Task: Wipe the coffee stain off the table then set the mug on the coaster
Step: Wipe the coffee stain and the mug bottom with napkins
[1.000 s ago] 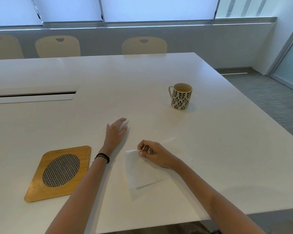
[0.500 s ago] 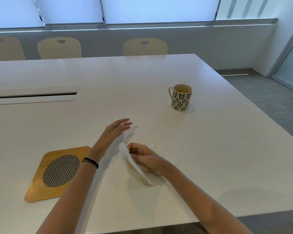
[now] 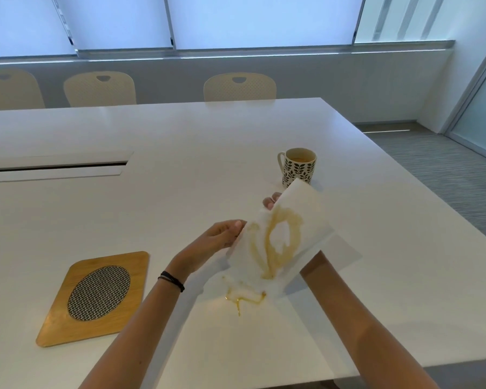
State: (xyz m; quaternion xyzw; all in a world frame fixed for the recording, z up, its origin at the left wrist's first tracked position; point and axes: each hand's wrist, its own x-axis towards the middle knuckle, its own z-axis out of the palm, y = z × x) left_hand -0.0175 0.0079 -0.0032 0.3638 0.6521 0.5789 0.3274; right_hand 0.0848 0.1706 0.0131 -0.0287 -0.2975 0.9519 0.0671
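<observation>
White glossy desk [image 3: 180, 136]; mug [image 3: 298, 167] upright on it. Wet coffee stain [image 3: 243, 298] nearer than mug; wooden coaster [image 3: 96, 297] well left of mug. Stained paper towel [image 3: 281, 237] held up before mug: left hand [image 3: 222, 237] fingers pinch edge, right hand [image 3: 270, 203] fingers grip from behind. Chairs [image 3: 239, 87], blinds [image 3: 261, 21] beyond mug.

Coaster [image 3: 96, 297] on the desk [image 3: 180, 153] at near left; mug [image 3: 298, 168] farther back, to the right. Between them the coffee stain [image 3: 243, 297] lies on the desk, the napkin [image 3: 281, 237] held just above it, left hand [image 3: 216, 240] at its left edge, right hand [image 3: 271, 201] behind it. Chairs [image 3: 239, 87] stand behind the desk.
</observation>
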